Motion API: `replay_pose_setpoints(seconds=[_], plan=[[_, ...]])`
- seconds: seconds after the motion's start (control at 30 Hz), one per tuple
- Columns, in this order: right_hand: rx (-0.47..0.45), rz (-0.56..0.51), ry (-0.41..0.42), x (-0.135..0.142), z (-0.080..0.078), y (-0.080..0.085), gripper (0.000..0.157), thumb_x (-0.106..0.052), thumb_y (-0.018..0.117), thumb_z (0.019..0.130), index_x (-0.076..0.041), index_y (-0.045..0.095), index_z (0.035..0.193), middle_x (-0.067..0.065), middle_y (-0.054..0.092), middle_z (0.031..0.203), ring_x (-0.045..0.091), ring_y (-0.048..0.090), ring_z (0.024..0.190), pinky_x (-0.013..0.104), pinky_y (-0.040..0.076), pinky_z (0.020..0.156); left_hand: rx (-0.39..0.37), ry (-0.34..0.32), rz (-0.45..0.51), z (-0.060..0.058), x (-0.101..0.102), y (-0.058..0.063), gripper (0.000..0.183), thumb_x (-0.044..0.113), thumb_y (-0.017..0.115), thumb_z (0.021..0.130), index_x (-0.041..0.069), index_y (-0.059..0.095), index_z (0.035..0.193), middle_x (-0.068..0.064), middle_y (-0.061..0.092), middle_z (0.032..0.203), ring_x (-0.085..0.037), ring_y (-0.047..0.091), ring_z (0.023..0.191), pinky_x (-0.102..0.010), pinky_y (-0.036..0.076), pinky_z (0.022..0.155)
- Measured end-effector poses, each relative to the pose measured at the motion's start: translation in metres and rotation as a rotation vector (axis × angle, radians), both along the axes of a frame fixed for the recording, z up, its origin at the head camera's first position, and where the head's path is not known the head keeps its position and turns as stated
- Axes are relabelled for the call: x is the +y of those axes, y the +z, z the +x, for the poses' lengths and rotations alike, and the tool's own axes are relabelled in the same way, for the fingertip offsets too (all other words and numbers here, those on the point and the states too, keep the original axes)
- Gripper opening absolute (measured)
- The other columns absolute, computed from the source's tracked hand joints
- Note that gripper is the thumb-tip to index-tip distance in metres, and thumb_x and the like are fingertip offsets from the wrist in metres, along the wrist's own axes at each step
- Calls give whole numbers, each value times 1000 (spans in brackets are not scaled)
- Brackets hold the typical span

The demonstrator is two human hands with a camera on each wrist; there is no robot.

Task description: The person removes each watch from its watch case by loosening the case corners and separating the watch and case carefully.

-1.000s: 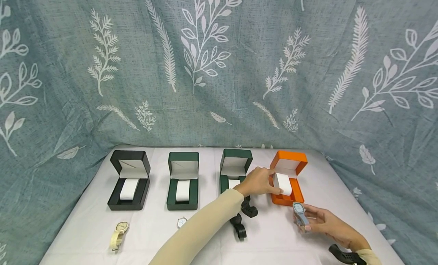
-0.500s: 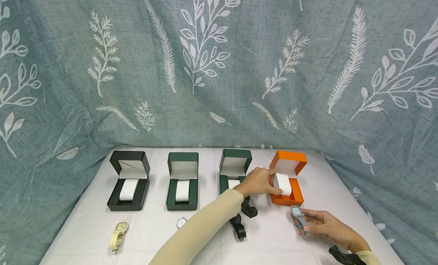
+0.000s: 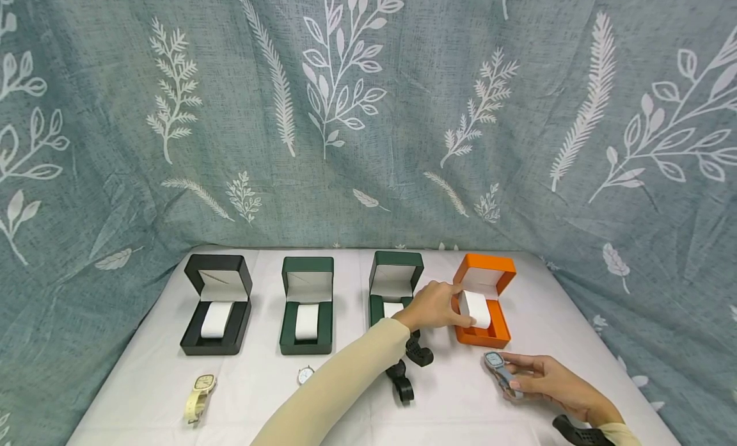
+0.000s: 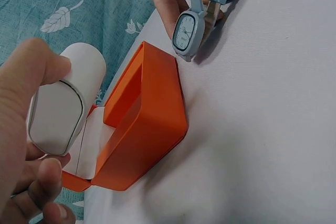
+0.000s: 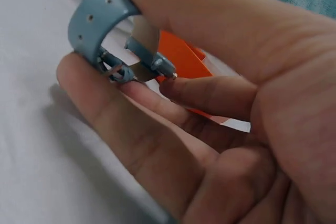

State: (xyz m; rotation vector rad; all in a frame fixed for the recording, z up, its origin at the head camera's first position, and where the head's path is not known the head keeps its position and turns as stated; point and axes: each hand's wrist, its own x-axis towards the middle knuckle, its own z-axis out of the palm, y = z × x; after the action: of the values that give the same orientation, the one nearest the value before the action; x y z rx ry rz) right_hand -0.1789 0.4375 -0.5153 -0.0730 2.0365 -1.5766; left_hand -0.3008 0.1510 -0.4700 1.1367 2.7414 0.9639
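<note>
My left hand pinches a white watch cushion between thumb and fingers, above the open orange watch box. In the left wrist view the cushion shows its flat end, apart from the box. To the right, in front of that box, my right hand holds a light blue wristwatch with a squarish dial. Its strap is bent into a loop, with thumb and fingers on it in the right wrist view. The buckle sits inside the fingers.
Two green watch boxes and a black one stand open, each with a white cushion. A cream watch, a white-dialled watch and a black watch lie in front. A leaf-patterned curtain hangs behind.
My right hand has lowered the blue watch slightly and turned it, so its dial has swung left and down. The left hand and the cushion have stayed where they were.
</note>
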Motion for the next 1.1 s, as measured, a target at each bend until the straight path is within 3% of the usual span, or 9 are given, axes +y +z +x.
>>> replay_pose_setpoints(seconds=[0.17,0.37,0.67,1.1], plan=[[18,-35,35,1,2,1,68,-13,62,104,5,27,160,19,62,120,31,68,103,43,57,88,6,-2,-8,0,0,0,82,53,83,83,4,59,145,5,54,56,-6,38,50,-17,36,55],[26,-8,41,0,1,1,73,-14,63,104,-4,22,163,18,68,115,24,67,94,42,57,84,14,1,-20,0,1,0,83,53,83,83,5,59,145,6,56,59,-6,44,54,-16,40,58],[42,-24,63,-3,3,5,78,-11,62,104,1,13,163,20,68,114,28,67,94,46,58,83,14,4,-14,1,-1,2,83,53,84,83,4,59,145,7,52,54,-5,39,49,-18,34,52],[18,-7,96,-7,5,2,75,-12,63,104,1,18,162,20,67,108,32,69,91,51,59,79,-18,-3,-2,4,-2,2,82,51,84,84,5,58,146,8,42,47,-4,27,41,-19,27,47]])
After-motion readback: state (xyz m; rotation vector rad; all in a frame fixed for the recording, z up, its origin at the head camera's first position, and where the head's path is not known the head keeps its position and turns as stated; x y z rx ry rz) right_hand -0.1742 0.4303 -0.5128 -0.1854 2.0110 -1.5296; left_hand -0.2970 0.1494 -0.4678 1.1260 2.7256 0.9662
